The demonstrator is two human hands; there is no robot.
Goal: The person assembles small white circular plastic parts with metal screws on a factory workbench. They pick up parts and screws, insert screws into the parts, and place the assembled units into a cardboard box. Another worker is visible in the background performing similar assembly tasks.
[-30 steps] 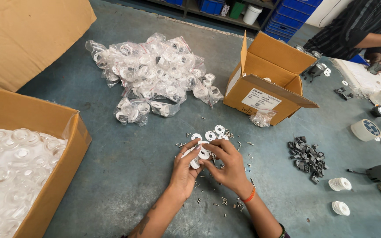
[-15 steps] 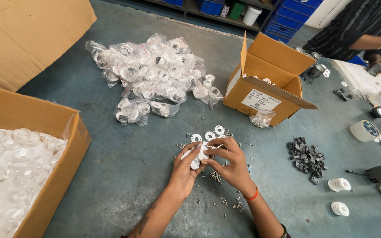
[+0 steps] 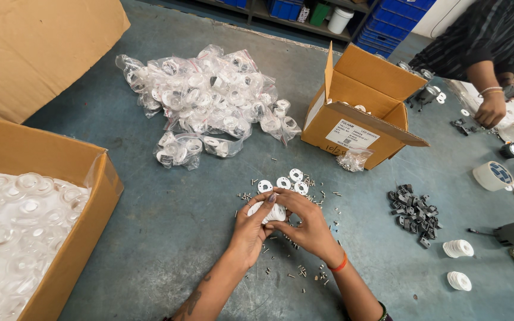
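Head view: we see our left hand and right hand both grasping one white round part between them (over the desk), loose white rings just beyond.

This is a small assembly workshop — a place where parts are put together by hand. The worn blue-grey worktable is strewn with loose screws. At ten and eleven o'clock lies a heap of clear bags filled with white round parts. At nine o'clock a large cardboard box holds clear moulded pieces; at one o'clock stands a smaller open carton. At three o'clock sit a pile of dark metal clips, stacks of white discs and a roll of tape. Blue storage bins line shelves at twelve o'clock — and a second worker's hand is busy at two o'clock.
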